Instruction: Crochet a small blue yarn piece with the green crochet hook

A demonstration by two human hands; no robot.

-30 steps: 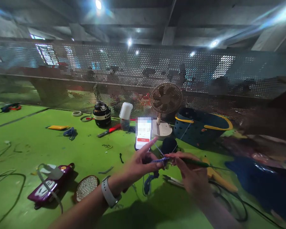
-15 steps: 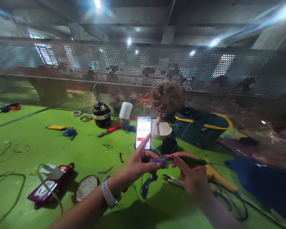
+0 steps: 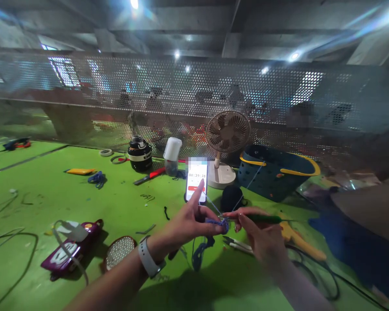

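Observation:
Between thumb and fingers, my left hand (image 3: 189, 220) pinches a small purple crochet piece (image 3: 218, 223); its index finger points up with yarn (image 3: 213, 203) running over it. My right hand (image 3: 261, 231) grips a crochet hook with a green handle (image 3: 267, 219), its tip at the edge of the piece. A strand of yarn also runs up from the work to the blue basket (image 3: 269, 179). Below the piece hangs a darker bluish tail of yarn (image 3: 198, 255). Behind my left index finger a phone (image 3: 194, 170) stands upright, showing a running timer.
A fan (image 3: 221, 175), a dark round ball (image 3: 231, 198) and a black jar (image 3: 140, 156) stand beyond my hands. Scissors-like white-handled tool (image 3: 241, 246), a yellow tool (image 3: 303, 244) and cables lie at right. A purple case (image 3: 71, 252) and round mesh-topped object (image 3: 119, 252) lie left.
The hook tip and my right fingers have shifted slightly against the crochet piece. My left index finger has tilted a little left. The view has moved slightly, and the timer advanced one second.

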